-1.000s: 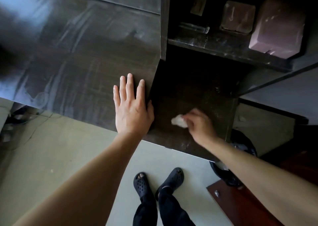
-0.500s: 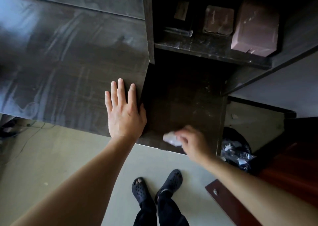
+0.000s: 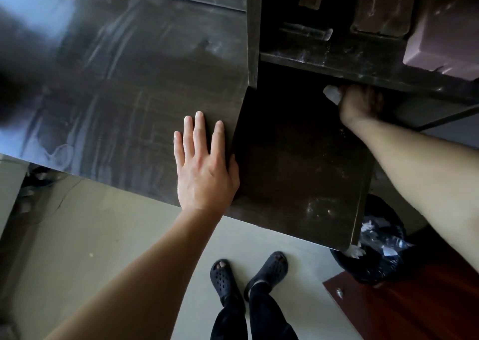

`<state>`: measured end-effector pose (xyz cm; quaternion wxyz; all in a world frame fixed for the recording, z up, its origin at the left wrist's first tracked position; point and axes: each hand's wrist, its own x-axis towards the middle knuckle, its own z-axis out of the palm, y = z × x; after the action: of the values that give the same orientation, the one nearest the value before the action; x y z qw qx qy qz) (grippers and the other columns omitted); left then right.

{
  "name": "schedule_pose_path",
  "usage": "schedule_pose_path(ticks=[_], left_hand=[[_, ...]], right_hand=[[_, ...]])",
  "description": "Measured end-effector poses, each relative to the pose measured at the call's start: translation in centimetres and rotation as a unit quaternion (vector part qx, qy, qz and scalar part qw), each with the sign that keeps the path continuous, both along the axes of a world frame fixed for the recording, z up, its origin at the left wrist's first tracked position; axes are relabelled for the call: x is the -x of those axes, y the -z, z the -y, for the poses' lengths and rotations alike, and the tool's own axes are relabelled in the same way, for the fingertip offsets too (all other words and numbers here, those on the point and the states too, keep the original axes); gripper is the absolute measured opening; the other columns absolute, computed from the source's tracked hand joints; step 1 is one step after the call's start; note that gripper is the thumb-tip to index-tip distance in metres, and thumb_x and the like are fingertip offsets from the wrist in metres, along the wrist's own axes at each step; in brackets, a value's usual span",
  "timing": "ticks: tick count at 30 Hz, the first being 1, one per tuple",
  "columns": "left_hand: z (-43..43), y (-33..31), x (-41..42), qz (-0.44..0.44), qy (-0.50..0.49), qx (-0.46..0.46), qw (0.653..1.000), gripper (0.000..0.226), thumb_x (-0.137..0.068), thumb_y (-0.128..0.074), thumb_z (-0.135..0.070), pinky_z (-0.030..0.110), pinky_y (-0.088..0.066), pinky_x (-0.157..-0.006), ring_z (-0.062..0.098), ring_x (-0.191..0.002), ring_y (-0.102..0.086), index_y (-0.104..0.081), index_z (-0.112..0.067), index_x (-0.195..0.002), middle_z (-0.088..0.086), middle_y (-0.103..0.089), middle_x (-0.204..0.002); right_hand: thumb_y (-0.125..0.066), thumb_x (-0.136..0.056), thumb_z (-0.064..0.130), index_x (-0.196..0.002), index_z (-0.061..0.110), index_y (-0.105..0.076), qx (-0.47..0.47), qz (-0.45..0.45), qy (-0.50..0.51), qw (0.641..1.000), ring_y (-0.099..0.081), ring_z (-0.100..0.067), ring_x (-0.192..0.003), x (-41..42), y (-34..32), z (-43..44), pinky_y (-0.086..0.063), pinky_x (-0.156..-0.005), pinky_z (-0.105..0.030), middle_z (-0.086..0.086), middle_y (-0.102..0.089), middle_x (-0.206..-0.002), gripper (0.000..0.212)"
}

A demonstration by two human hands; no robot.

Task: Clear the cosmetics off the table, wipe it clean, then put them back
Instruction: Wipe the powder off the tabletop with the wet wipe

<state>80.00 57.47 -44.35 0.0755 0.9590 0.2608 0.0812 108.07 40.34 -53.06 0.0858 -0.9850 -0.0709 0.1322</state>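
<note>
The fingers (image 3: pixel 198 132) of the left hand (image 3: pixel 204 173) lie flat and straight on the dark worktop (image 3: pixel 116 93), near the middle. Farther back, at 2 o'clock, the right hand (image 3: pixel 360 105) curls its fingers tight round a white wipe (image 3: pixel 332 94), just under the front edge of a shelf (image 3: pixel 337 63). A pink box (image 3: pixel 448 33) sits on that shelf.

Surface: dark brown wood-grain surface (image 3: pixel 129 85), pale streaks
Wipe: white crumpled tissue (image 3: pixel 333 94)
Clogs: black rubber clogs (image 3: pixel 225 278) (dotted with holes)
</note>
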Motion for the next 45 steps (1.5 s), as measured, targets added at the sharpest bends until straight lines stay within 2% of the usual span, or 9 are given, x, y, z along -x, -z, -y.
schedule_pose_path(ticks=[11,16,20,24,27,31,34,38,45], left_hand=[[0.0,0.1,-0.1,0.007,-0.001,0.004,1.000,0.054,-0.088,-0.058,-0.026,0.053,-0.014,-0.117,0.041,-0.141,-0.022,-0.045,-0.007,-0.137,0.024,-0.031,-0.150],[-0.1,0.0,0.0,0.001,0.001,0.009,1.000,0.055,-0.088,-0.058,-0.026,0.054,-0.014,-0.117,0.042,-0.141,-0.021,-0.044,-0.006,-0.137,0.025,-0.030,-0.150],[0.0,-0.3,0.0,-0.002,0.002,0.017,1.000,0.055,-0.088,-0.058,-0.025,0.055,-0.014,-0.116,0.042,-0.142,-0.020,-0.044,-0.006,-0.138,0.025,-0.029,-0.150],[0.0,-0.1,-0.1,0.006,0.000,0.013,1.000,0.054,-0.087,-0.060,-0.023,0.055,-0.015,-0.116,0.042,-0.141,-0.022,-0.045,-0.005,-0.136,0.025,-0.031,-0.149],[0.0,-0.1,-0.1,0.005,0.001,0.010,1.000,0.054,-0.087,-0.059,-0.024,0.054,-0.015,-0.116,0.042,-0.141,-0.022,-0.045,-0.006,-0.136,0.025,-0.031,-0.149],[0.0,-0.1,0.0,0.000,0.004,0.012,1.000,0.054,-0.089,-0.057,-0.026,0.054,-0.014,-0.117,0.042,-0.141,-0.021,-0.044,-0.006,-0.137,0.025,-0.030,-0.150],[-0.1,-0.3,-0.1,-0.001,0.003,0.016,1.000,0.054,-0.089,-0.057,-0.026,0.055,-0.014,-0.116,0.042,-0.141,-0.020,-0.044,-0.005,-0.137,0.025,-0.029,-0.150],[0.0,-0.3,-0.1,-0.001,0.005,0.021,1.000,0.055,-0.088,-0.058,-0.024,0.055,-0.015,-0.116,0.042,-0.141,-0.021,-0.045,-0.005,-0.137,0.026,-0.030,-0.149],[-0.1,-0.2,-0.1,-0.003,0.008,0.020,1.000,0.055,-0.088,-0.056,-0.025,0.054,-0.013,-0.117,0.042,-0.142,-0.019,-0.043,-0.006,-0.138,0.025,-0.028,-0.150]], right_hand=[[-0.027,-0.103,0.025,-0.134,0.005,-0.045,0.102,0.000,-0.199,0.975,-0.038,-0.035,-0.129,2.3,-2.5,-0.7,-0.028,-0.108,-0.041,-0.019,-0.040,-0.141,0.041],[-0.034,-0.094,0.001,-0.131,0.004,-0.048,0.102,0.030,-0.228,0.968,-0.035,-0.044,-0.124,7.6,-1.8,2.4,-0.043,-0.090,-0.048,-0.024,-0.041,-0.132,0.040],[-0.047,-0.092,0.016,-0.122,0.018,-0.058,0.088,-0.028,-0.341,0.935,-0.042,-0.031,-0.114,11.5,-1.9,6.5,-0.043,-0.079,-0.039,-0.009,-0.047,-0.120,0.032],[-0.058,-0.081,0.042,-0.093,0.018,-0.061,0.005,0.040,-0.199,0.979,-0.056,-0.022,-0.082,5.1,-2.0,4.5,-0.040,-0.063,-0.029,0.000,-0.057,-0.087,0.027],[-0.050,-0.095,0.027,-0.114,0.008,-0.064,-0.034,0.029,-0.081,0.996,-0.057,-0.033,-0.108,2.5,-1.2,2.1,-0.045,-0.087,-0.032,-0.016,-0.060,-0.114,0.030],[-0.057,-0.092,0.015,-0.104,0.010,-0.066,-0.065,0.037,-0.122,0.990,-0.054,-0.035,-0.100,10.7,-1.6,3.2,-0.044,-0.083,-0.040,-0.018,-0.056,-0.106,0.016],[-0.064,-0.075,-0.007,-0.094,0.033,-0.067,-0.139,-0.013,-0.219,0.966,-0.053,-0.028,-0.083,18.7,-0.9,6.8,-0.048,-0.069,-0.035,-0.001,-0.055,-0.089,0.044],[-0.056,-0.086,0.017,-0.084,0.036,-0.073,-0.172,-0.109,-0.274,0.940,-0.050,-0.009,-0.079,19.0,-2.6,6.9,-0.041,-0.070,-0.024,0.017,-0.048,-0.082,0.025],[-0.055,-0.080,-0.008,-0.102,0.025,-0.072,-0.090,-0.003,-0.162,0.983,-0.056,-0.030,-0.095,14.1,-0.5,4.0,-0.041,-0.079,-0.028,-0.009,-0.058,-0.100,0.044]])
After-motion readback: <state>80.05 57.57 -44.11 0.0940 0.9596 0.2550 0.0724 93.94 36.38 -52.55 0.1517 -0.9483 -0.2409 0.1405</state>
